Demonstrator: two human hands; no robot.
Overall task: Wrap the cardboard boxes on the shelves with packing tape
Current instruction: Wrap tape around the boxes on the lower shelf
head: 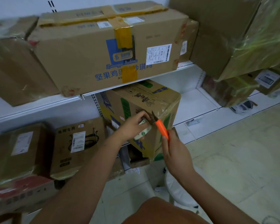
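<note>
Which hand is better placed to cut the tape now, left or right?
Right. The right hand holds the orange-handled cutter, its blade beside the tape roll, which the left hand grips against the box.

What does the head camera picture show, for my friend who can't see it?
The left hand holds a packing tape roll against a tilted cardboard box on the lower shelf, while the right hand brings an orange-handled cutter to the tape. More boxes fill the white shelves around it.

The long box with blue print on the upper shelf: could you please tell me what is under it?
The long box rests on the white shelf. Beneath the shelf stands the green-printed box being taped. The long box's underside and the green-printed box's rear are hidden.
</note>
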